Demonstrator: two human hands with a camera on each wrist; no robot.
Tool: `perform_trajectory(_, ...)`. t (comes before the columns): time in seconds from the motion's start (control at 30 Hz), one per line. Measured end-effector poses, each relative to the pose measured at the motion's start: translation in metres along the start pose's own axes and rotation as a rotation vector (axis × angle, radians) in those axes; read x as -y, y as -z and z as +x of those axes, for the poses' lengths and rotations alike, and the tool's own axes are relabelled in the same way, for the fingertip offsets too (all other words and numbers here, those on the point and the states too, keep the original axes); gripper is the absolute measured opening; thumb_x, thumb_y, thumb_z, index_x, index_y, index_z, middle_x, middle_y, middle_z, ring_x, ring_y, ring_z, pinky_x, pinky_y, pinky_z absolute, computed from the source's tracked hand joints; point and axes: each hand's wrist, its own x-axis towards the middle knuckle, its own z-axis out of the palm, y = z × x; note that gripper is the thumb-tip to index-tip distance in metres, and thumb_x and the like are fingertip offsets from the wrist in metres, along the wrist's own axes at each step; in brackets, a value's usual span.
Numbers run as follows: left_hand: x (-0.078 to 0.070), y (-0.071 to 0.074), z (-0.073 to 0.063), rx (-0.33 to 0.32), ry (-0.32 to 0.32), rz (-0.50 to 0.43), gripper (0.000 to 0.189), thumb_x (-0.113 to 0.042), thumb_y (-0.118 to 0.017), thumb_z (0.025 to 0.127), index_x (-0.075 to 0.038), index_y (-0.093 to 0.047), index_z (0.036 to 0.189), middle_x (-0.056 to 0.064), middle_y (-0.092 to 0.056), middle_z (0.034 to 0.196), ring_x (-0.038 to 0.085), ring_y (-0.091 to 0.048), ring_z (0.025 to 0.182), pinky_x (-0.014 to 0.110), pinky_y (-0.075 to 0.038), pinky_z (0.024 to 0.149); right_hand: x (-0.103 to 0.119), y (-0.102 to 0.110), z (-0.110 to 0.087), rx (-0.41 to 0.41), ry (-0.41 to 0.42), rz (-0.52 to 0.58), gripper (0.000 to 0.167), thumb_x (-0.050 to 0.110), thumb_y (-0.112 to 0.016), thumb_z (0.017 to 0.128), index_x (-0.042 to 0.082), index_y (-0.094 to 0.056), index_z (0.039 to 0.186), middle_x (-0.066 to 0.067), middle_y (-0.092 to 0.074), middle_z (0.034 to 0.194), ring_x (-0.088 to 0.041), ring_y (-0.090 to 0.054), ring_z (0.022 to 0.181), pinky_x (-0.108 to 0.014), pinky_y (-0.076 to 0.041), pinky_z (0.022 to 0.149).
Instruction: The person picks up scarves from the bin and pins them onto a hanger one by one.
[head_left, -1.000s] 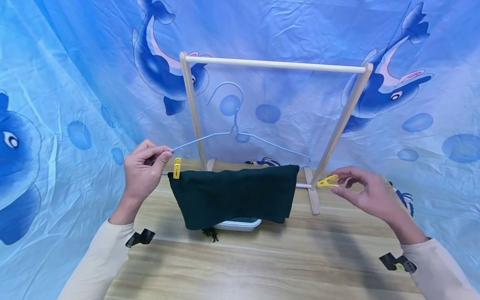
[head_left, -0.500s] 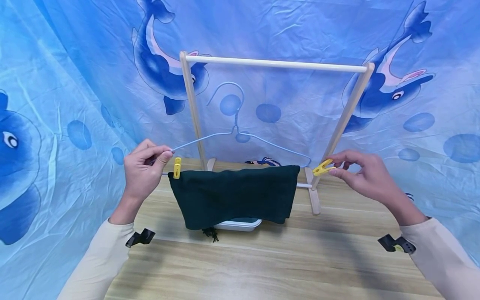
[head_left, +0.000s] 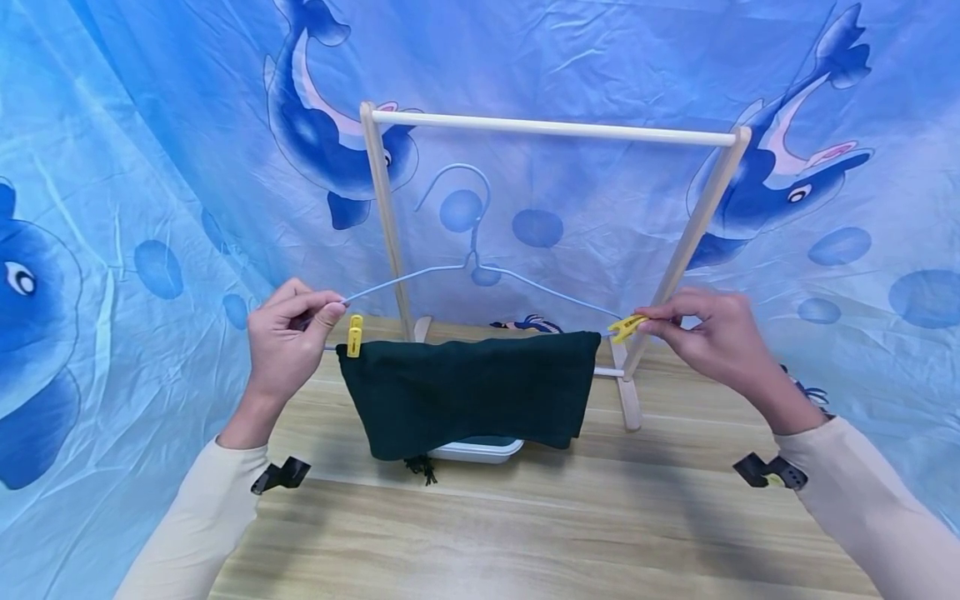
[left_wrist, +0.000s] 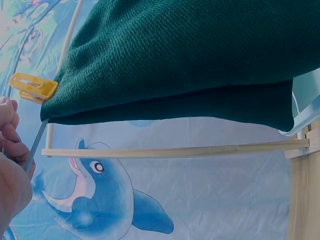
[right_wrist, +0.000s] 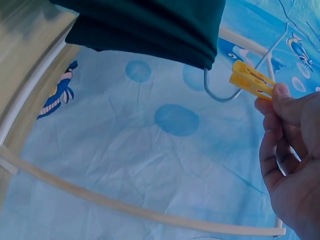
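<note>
My left hand grips the left end of a light blue wire hanger, holding it up with its hook on top. Folded over the hanger's lower bar is a dark green knitted cloth, with a black tassel below its left part. A yellow clothespin sits on the cloth's top left corner. Between thumb and fingers, my right hand pinches a second yellow clothespin. Its jaws point toward the cloth; in the right wrist view it is near the hanger's bent right end, apart from the cloth.
Behind the hanger stands a wooden rack with a white top rail. A white tray lies on the wood-grain table, partly hidden under the cloth. A blue dolphin-print curtain surrounds the table at the back and sides.
My right hand has moved left and up with its clothespin, to the hanger's right end. The left hand, hanger and cloth have barely moved.
</note>
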Motion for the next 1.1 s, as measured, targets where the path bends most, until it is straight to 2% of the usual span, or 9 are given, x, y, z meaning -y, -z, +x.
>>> perform_trajectory(0.13,0.000,0.000,0.000,0.002,-0.001,-0.001,0.005,0.007,-0.078,0.085,0.011,-0.076,0.089,0.010,-0.051,0.071,0.006,-0.041,0.062,0.016,-0.029,0.053,0.002,-0.005,0.004,-0.020,0.022,0.010,0.025,-0.007,-0.088,0.072,0.008,-0.083,0.092,0.004,-0.070,0.074,-0.001,-0.047,0.062,-0.015,-0.029,0.048)
perform_trajectory(0.3,0.000,0.000,0.000,0.003,-0.002,-0.009,0.005,0.007,-0.078,0.085,0.011,-0.076,0.089,0.009,-0.051,0.071,0.006,-0.040,0.062,0.016,-0.028,0.053,0.006,-0.010,0.008,-0.031,0.052,0.016,0.025,-0.008,-0.088,0.072,0.009,-0.084,0.090,0.006,-0.068,0.070,-0.003,-0.049,0.063,-0.014,-0.031,0.052)
perform_trajectory(0.6,-0.001,0.001,-0.001,0.015,-0.010,-0.014,0.006,0.006,-0.078,0.085,0.011,-0.076,0.089,0.010,-0.050,0.071,0.006,-0.040,0.062,0.016,-0.028,0.053,0.007,-0.018,0.009,-0.008,0.087,0.009,0.026,-0.011,-0.086,0.072,0.008,-0.084,0.090,0.003,-0.072,0.075,-0.003,-0.053,0.061,-0.013,-0.031,0.049)
perform_trajectory(0.8,-0.003,0.001,-0.001,0.024,-0.020,-0.019,0.007,0.005,-0.078,0.086,0.011,-0.076,0.088,0.010,-0.051,0.071,0.006,-0.040,0.062,0.016,-0.029,0.054,0.006,-0.024,0.009,-0.023,0.169,-0.030,0.024,-0.010,-0.087,0.070,0.005,-0.083,0.087,-0.001,-0.070,0.071,-0.003,-0.046,0.055,-0.014,-0.030,0.046)
perform_trajectory(0.93,-0.004,0.001,-0.001,0.029,-0.042,-0.020,0.010,0.001,-0.078,0.087,0.011,-0.076,0.088,0.011,-0.052,0.071,0.006,-0.041,0.063,0.015,-0.029,0.054,0.007,-0.029,0.011,-0.029,0.244,-0.051,0.023,-0.010,-0.088,0.067,0.004,-0.083,0.085,-0.004,-0.070,0.070,-0.006,-0.049,0.053,-0.016,-0.035,0.045)
perform_trajectory(1.1,-0.005,0.001,-0.002,0.024,-0.051,-0.034,0.016,-0.004,-0.079,0.088,0.012,-0.075,0.088,0.012,-0.052,0.071,0.006,-0.041,0.063,0.015,-0.030,0.055,0.007,-0.033,0.013,-0.018,0.250,-0.021,0.024,-0.010,-0.089,0.066,0.003,-0.082,0.086,-0.006,-0.072,0.071,-0.008,-0.053,0.054,-0.016,-0.039,0.045)
